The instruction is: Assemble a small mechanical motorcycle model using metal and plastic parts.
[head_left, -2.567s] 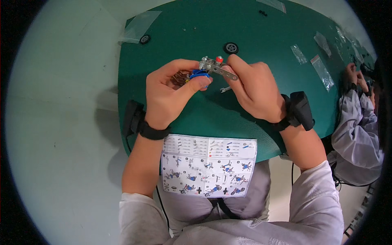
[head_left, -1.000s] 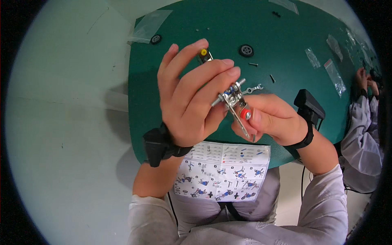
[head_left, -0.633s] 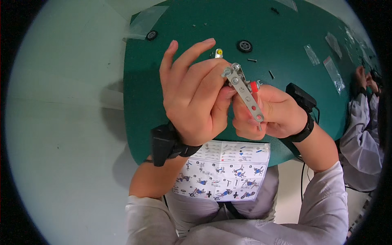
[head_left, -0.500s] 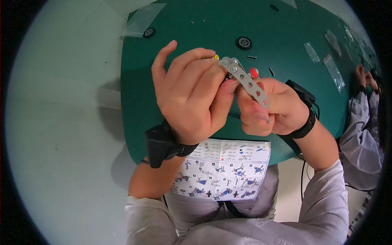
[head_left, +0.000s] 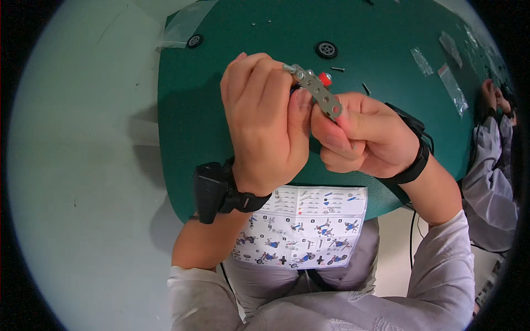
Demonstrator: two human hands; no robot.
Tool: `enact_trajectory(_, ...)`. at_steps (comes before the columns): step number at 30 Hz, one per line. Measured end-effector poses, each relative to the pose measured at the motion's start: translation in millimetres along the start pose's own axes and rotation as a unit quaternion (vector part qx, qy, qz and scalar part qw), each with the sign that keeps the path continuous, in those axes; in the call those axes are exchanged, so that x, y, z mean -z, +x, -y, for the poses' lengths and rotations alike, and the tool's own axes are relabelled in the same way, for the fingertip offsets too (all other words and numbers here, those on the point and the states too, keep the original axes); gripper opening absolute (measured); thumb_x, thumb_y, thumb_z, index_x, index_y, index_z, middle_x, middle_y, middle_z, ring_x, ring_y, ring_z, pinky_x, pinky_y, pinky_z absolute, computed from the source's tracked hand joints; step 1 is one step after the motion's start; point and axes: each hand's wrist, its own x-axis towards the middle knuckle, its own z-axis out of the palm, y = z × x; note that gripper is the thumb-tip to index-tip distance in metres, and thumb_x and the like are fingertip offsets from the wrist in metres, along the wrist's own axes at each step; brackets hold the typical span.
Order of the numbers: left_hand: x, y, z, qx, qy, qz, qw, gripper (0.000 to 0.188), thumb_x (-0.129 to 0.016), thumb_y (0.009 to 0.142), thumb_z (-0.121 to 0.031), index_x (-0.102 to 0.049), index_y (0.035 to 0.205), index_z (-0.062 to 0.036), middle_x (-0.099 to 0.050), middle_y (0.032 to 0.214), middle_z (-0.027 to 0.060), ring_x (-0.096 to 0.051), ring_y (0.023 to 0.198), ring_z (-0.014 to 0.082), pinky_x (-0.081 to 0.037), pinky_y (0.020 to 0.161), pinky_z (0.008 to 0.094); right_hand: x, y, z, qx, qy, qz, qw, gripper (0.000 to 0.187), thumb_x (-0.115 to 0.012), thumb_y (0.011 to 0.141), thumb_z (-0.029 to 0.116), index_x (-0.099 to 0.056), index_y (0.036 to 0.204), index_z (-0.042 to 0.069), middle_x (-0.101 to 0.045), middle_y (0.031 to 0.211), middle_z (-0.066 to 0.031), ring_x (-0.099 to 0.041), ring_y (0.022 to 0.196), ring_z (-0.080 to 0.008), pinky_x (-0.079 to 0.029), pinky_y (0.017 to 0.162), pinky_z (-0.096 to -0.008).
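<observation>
My left hand (head_left: 262, 121) is closed around one end of a small metal construction-set model, its fingers curled over and hiding part of it. A grey perforated metal strip (head_left: 317, 91) runs along the model's top, with bolts at the far end. A round red piece (head_left: 325, 79) sticks out beside the strip. My right hand (head_left: 367, 129) pinches the strip's nearer end between thumb and fingers. A thin metal tip shows below the right thumb; what it belongs to is hidden.
On the green table (head_left: 248, 38) lie a larger wheel (head_left: 326, 49), a smaller wheel (head_left: 195, 41), screws (head_left: 337, 69) and plastic bags (head_left: 452, 91). A picture instruction sheet (head_left: 331, 231) rests on my lap. Another person's hands (head_left: 491, 96) work at the far right.
Both hands have shifted slightly left with the model, and the strip looks more foreshortened. My left fingers have curled in, and the yellow piece beside them has gone out of sight.
</observation>
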Motion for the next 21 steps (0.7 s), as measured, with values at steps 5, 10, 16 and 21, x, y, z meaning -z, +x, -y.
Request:
enact_trajectory(5,2,0,-3,0.019,-0.003,0.016,1.000,0.011,-0.061,0.090,-0.011,-0.060,0.095,-0.0007,-0.059,0.098,0.0147,-0.055,0.101,0.0383,-0.039,0.098,0.0548,7,1,-4,0.014,0.017,0.032,0.999,0.039,-0.047,0.110,0.040,-0.058,0.093,0.007,-0.027,0.060,0.0100,-0.022,0.052,-0.0046,-0.016,0.048,-0.0253)
enact_trajectory(10,5,0,-7,-0.002,0.055,0.047,0.997,0.009,-0.057,0.094,-0.009,-0.061,0.097,-0.0020,-0.059,0.101,0.0128,-0.051,0.102,0.0368,-0.039,0.095,0.0500,9,-1,-5,0.016,0.019,0.030,0.999,0.038,-0.048,0.110,0.039,-0.060,0.094,0.007,-0.028,0.060,0.0101,-0.022,0.051,-0.0043,-0.016,0.049,-0.0252)
enact_trajectory(16,-4,-6,-2,0.014,-0.039,0.024,0.999,0.010,-0.055,0.095,-0.008,-0.061,0.099,-0.0016,-0.060,0.102,0.0118,-0.047,0.097,0.0326,-0.036,0.086,0.0446,7,3,-5,0.023,-0.005,-0.004,1.000,0.037,-0.054,0.108,0.037,-0.065,0.091,0.007,-0.030,0.059,0.0102,-0.022,0.051,-0.0043,-0.017,0.049,-0.0257)
enact_trajectory(21,-9,-9,-7,0.054,-0.079,0.011,0.995,0.010,-0.053,0.096,-0.007,-0.060,0.099,-0.0009,-0.060,0.101,0.0112,-0.047,0.096,0.0325,-0.037,0.086,0.0436,9,2,-3,0.021,-0.040,-0.024,0.999,0.036,-0.058,0.106,0.035,-0.067,0.088,0.006,-0.030,0.058,0.0100,-0.022,0.050,-0.0049,-0.016,0.049,-0.0263)
